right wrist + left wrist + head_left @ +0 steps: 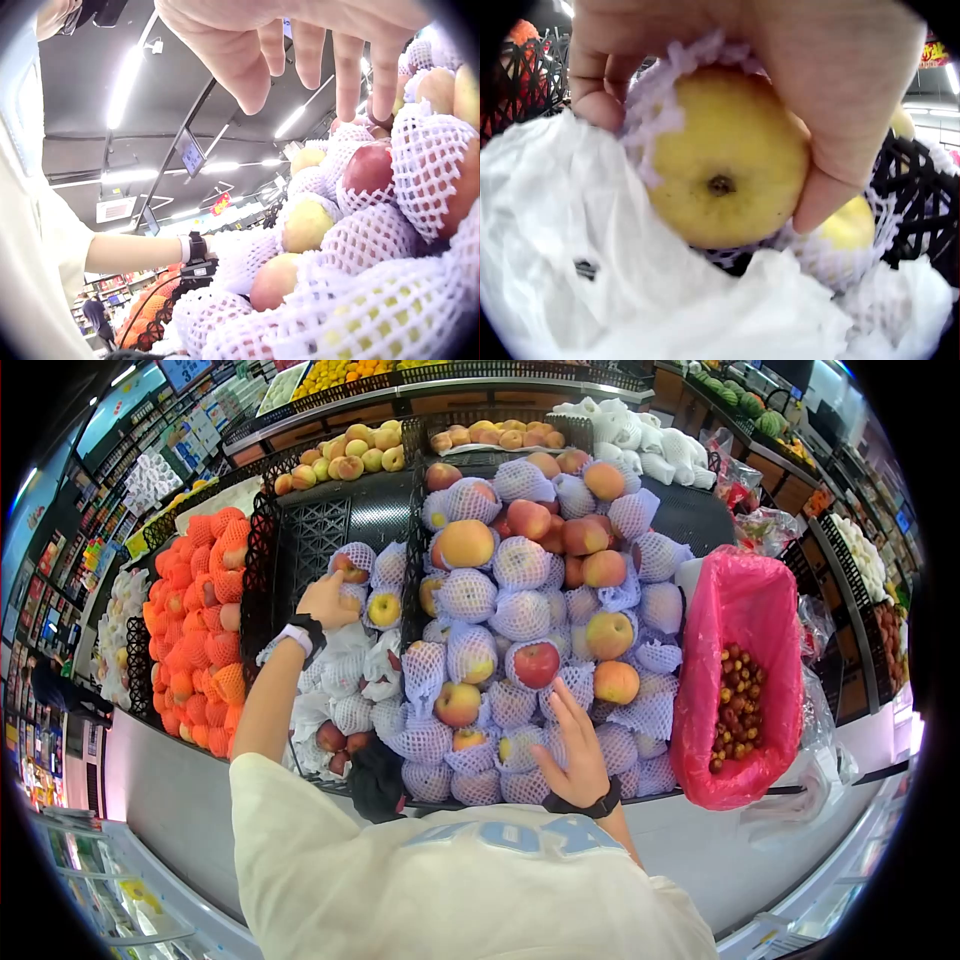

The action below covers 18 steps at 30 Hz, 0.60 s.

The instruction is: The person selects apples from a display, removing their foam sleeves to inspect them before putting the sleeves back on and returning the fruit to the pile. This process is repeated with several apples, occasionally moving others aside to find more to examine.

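Observation:
My left hand (326, 602) reaches into the left-hand crate. In the left wrist view its thumb and fingers grip a yellow apple (731, 161) from both sides, with a lilac foam net pushed partly off it and the blossom end facing the camera. White wrapping paper (577, 247) lies in front of that apple, and another netted yellow apple (847, 225) sits behind the thumb. My right hand (578, 755) hovers with fingers extended over a heap of foam-netted apples (470, 595), its fingertips close to a red apple (537, 664). Nothing is held in it.
Orange-netted fruit (200, 630) fills the crate at far left. A pink-lined bin (740, 585) with small brown fruit stands at right. Loose yellow-red fruit (355, 452) and white foam nets (640, 440) lie behind. A black divider (412, 560) separates the two middle sections.

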{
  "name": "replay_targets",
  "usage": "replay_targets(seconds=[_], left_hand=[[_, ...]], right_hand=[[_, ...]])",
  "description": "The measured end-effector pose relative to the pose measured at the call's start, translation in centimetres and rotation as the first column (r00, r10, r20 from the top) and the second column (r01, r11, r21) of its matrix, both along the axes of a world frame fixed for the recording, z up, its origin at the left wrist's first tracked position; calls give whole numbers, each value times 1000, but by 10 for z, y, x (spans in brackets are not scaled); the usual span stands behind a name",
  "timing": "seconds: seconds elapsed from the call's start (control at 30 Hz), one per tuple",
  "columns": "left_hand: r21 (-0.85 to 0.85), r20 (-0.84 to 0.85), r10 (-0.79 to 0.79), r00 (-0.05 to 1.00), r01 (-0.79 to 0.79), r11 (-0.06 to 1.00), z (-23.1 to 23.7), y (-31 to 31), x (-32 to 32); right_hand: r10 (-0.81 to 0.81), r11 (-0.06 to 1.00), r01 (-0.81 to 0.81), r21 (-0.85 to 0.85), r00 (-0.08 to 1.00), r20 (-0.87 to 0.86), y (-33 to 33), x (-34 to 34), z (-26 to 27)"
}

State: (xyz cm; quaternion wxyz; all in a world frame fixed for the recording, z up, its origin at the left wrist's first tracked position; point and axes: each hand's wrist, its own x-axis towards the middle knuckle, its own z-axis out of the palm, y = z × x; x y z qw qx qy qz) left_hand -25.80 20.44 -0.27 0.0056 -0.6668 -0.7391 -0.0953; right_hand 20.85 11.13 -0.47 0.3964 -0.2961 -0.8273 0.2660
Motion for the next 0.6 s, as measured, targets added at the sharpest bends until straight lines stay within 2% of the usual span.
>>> replay_targets(seconds=[0.03, 0.13, 0.17, 0.23, 0.27, 0.3, 0.37, 0.43, 0.5, 0.57, 0.6], left_hand=[[3, 1, -3, 1000, 3, 1000, 9, -2, 0], [-132, 356, 109, 928, -66, 989, 40, -13, 11], [-131, 360, 104, 927, -60, 990, 29, -12, 2], [35, 528, 74, 846, -109, 993, 19, -13, -6], [-5, 743, 0, 670, 5, 1000, 15, -16, -9], [-28, 881, 8, 473, 35, 999, 20, -25, 2], [82, 984, -82, 159, 4, 997, 28, -54, 44], [112, 990, -119, 75, 91, 989, 55, -90, 106], [158, 950, -180, 256, 105, 982, 49, -113, 155], [252, 874, -249, 417, 49, 966, 18, -125, 192], [261, 884, -255, 391, 40, 965, 35, -130, 215]], right_hand=[[-8, 1000, 8, -3, 1000, 1, 1, 1, -1], [-15, 1000, 15, -4, 1000, 13, 6, 2, -1], [-9, 1000, 10, -4, 1000, 19, 8, 2, 0], [11, 1000, -12, 20, 999, 45, 15, 1, 5], [35, 998, -38, 42, 997, 67, 17, 1, 7], [27, 998, -30, 46, 997, 69, 20, 0, 7], [127, 991, -129, 27, 988, 86, 24, -6, 4], [151, 987, -154, 50, 987, 59, 24, -26, 15], [232, 966, -230, 116, 973, -4, 18, -48, 27], [224, 975, -224, 10, 970, -95, 8, -64, 21], [173, 984, -178, -26, 976, -131, 6, -69, 11]])
